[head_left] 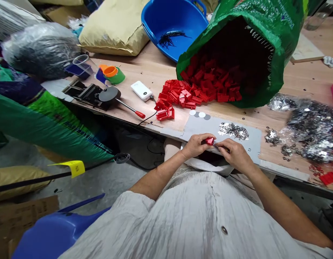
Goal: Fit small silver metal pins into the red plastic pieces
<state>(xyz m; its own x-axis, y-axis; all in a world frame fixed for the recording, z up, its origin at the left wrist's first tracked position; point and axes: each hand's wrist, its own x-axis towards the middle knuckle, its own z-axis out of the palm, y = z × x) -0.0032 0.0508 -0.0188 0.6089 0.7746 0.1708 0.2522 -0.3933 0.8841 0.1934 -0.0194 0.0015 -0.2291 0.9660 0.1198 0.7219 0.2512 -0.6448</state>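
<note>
At the near table edge [283,169], fingers of our left hand [195,146] pinch a red plastic housing [210,141]; those of our right hand [233,154] clamp a slim tool [216,145]. The housing seems light, stiff, best held by its sides.

Full counter [136,70]

On the light wood, a green sack [283,57] on its side, with red pieces [182,94] at its mouth. Beside it, a blue tub [179,18]. To the left, a small white box [141,90] and a black tool [109,95]. By the near edge, a flat grey sheet [203,126]. On the right, shiny silver bits [314,126], some in clear bags.
</note>
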